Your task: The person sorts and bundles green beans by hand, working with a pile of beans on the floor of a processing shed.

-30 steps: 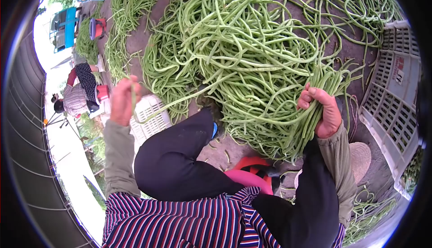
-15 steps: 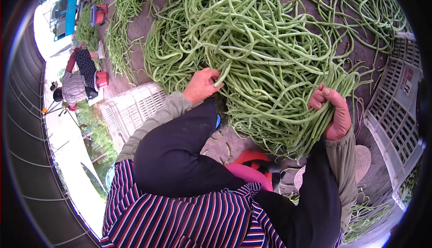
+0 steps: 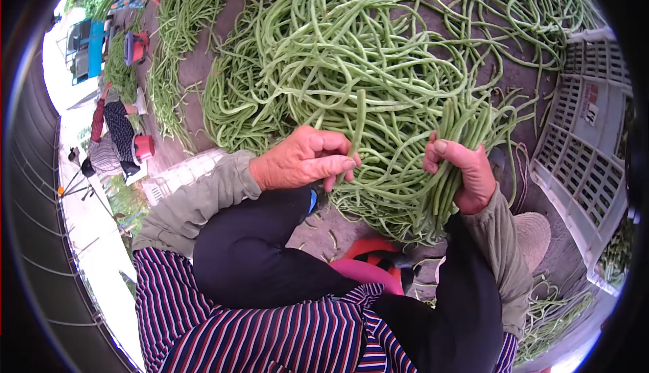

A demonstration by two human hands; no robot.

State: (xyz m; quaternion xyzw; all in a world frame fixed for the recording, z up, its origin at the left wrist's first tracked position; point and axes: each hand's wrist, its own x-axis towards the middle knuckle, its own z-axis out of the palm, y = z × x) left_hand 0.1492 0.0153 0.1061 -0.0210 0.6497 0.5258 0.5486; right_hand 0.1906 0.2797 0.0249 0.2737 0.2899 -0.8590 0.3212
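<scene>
A large heap of long green beans (image 3: 378, 68) lies on the ground before my knees. My left hand (image 3: 307, 158) is over the heap's near edge, its thumb and fingers pinching one bean (image 3: 360, 119) that points up. To the right, my right hand (image 3: 463, 170) is wrapped round a thick bunch of beans (image 3: 449, 163), thumb across the top. The bunch's ends fan out above and below the hand.
A grey plastic crate (image 3: 581, 136) stands at right, a white crate (image 3: 179, 173) at left. Near my feet are a straw hat (image 3: 533, 238) and a pink object (image 3: 368, 275). Two other people are at upper left, one beside a red bucket (image 3: 143, 147). More beans (image 3: 179, 41) lie around.
My left hand has moved right, towards my right hand, and its bean now stands more upright. My right hand has shifted slightly left with the bunch. Another person's hands have appeared at top left.
</scene>
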